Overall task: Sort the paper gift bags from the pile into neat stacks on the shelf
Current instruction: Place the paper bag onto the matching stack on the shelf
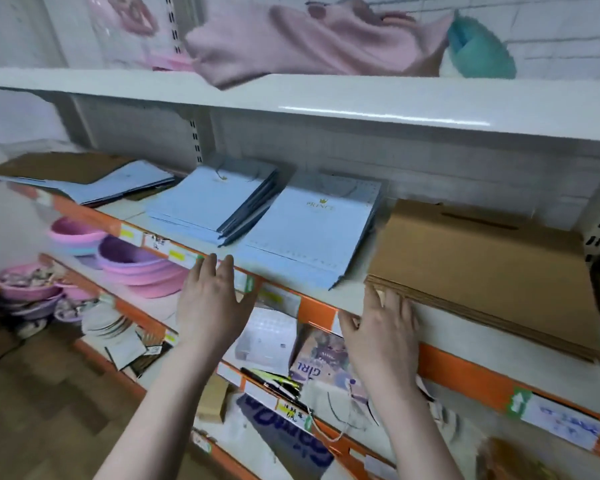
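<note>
From the head view I see my left hand (212, 303) spread flat, fingers (205, 271) straight and holding nothing, their tips at the orange front edge of the middle shelf (471, 372). Just beyond those fingertips lies a stack of pale blue gift bags (305, 230) printed with a gold crown, flat on the shelf board; touching it on the far left side is a second blue stack (208, 202), fanned a little so its dark edges show. Further left of my left fingers sits a third, looser pile of blue bags (118, 183) with a brown sheet (59, 166) on top

My right hand (381, 334) is also uncurled, gripping nothing; its fingertips (395, 303) touch the near corner of a stack of brown kraft bags (482, 265), which lies flat to the right of the crown stack, with a strip of bare shelf between them

Below my hands, the lower shelf holds a jumble of bags and packets (312, 365), and to the left of my left fingers, pink and purple basins (136, 258) are nested. Above everything, a pink cloth (309, 46) hangs over the upper shelf (395, 105)
</note>
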Motion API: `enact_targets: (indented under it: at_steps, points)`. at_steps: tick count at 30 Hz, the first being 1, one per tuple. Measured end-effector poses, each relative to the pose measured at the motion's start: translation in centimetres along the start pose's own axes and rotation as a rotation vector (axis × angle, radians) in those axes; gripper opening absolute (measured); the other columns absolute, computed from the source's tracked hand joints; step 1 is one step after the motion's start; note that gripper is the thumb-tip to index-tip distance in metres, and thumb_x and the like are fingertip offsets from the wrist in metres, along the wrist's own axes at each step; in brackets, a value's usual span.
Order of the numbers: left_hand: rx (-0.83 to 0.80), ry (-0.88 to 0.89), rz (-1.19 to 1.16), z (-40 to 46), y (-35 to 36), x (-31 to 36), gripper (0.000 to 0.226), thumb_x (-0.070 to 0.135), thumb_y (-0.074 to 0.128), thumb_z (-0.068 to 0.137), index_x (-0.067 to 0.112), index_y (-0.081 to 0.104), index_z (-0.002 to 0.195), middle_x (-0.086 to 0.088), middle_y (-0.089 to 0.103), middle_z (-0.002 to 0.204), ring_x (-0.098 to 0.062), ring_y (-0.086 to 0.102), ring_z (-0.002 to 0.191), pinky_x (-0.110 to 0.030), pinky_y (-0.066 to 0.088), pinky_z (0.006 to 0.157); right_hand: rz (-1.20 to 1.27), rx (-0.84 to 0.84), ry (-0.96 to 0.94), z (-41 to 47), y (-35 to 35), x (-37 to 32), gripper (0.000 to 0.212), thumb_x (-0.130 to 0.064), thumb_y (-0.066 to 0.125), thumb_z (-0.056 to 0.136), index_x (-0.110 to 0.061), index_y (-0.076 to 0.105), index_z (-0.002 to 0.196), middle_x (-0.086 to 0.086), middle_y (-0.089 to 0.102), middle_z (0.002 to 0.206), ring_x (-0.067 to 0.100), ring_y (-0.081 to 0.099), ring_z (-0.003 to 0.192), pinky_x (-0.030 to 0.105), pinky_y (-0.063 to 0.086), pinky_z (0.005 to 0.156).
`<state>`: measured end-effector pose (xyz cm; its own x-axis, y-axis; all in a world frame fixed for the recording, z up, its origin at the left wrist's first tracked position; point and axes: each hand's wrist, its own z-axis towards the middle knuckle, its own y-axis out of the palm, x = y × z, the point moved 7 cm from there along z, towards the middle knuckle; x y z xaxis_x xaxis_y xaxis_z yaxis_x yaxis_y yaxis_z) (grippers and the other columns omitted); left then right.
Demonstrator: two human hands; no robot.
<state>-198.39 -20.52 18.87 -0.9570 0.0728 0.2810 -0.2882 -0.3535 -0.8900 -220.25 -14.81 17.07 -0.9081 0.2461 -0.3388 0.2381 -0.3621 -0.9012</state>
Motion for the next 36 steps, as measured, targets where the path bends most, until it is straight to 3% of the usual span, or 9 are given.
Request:
enact_targets:
  at_steps: [3,6,12,16,21,30,36]
  points:
    - [0.009,-0.036,0.000,-0.1,-1.8,-6.1,0.066,0.035,0.066,0.083,0.003,0.043,0.137,-0.019,0.042,0.142,-0.035,0.035,0.132,-0.042,0.029,0.107,-0.009,-0.019,-0.044,-1.1,1.7,-6.0,0.059,-0.044,0.051,0.091,-0.010,0.043,0.139,0.015,0.046,0.135,0.033,0.038,0.129,0.041,0.030,0.105]
    - [0.007,-0.086,0.018,0.0,-3.9,-12.9,0.067,0.039,0.061,0.086,0.008,0.038,0.140,-0.015,0.036,0.147,-0.031,0.030,0.136,-0.037,0.026,0.108,0.026,0.008,-0.090,-2.6,3.6,-12.9,0.054,-0.036,0.065,0.083,-0.004,0.057,0.126,0.021,0.058,0.118,0.039,0.051,0.114,0.046,0.042,0.096]
    - [0.029,-0.160,0.037,0.7,-7.8,-25.5,0.066,0.035,0.062,0.085,0.004,0.039,0.140,-0.018,0.039,0.143,-0.033,0.032,0.134,-0.037,0.023,0.110,0.015,-0.038,-0.192,-4.5,7.0,-25.9,0.058,-0.047,0.043,0.094,-0.015,0.035,0.142,0.010,0.041,0.139,0.025,0.034,0.131,0.035,0.028,0.106]
    - [0.061,-0.187,0.034,1.7,-9.3,-31.6,0.059,0.032,0.068,0.081,0.002,0.051,0.128,-0.021,0.048,0.133,-0.037,0.039,0.127,-0.042,0.030,0.106,0.002,-0.062,-0.236,-4.8,8.7,-31.9,0.057,-0.047,0.042,0.095,-0.015,0.035,0.142,0.009,0.043,0.137,0.024,0.036,0.128,0.033,0.029,0.103]
    - [0.058,-0.244,0.046,4.7,-9.9,-38.5,0.064,0.038,0.060,0.086,0.008,0.040,0.139,-0.014,0.037,0.145,-0.030,0.028,0.136,-0.034,0.020,0.111,0.009,-0.037,-0.285,-3.2,11.6,-39.0,0.053,-0.044,0.046,0.093,-0.016,0.043,0.137,0.009,0.048,0.131,0.025,0.041,0.124,0.033,0.032,0.099]
    - [0.059,-0.259,0.133,16.7,-8.2,-49.7,0.065,0.040,0.058,0.088,0.010,0.036,0.142,-0.013,0.036,0.147,-0.030,0.029,0.136,-0.036,0.022,0.112,0.020,-0.062,-0.289,5.5,20.9,-51.1,0.057,-0.046,0.043,0.094,-0.016,0.037,0.141,0.009,0.045,0.133,0.024,0.039,0.125,0.033,0.028,0.102]
    - [0.031,-0.241,0.142,29.5,-6.7,-56.0,0.059,0.038,0.057,0.090,0.009,0.041,0.139,-0.013,0.042,0.140,-0.030,0.035,0.131,-0.039,0.029,0.104,0.121,-0.051,-0.233,15.3,26.3,-60.3,0.056,-0.038,0.059,0.088,-0.005,0.050,0.132,0.019,0.054,0.121,0.035,0.048,0.115,0.040,0.036,0.097]
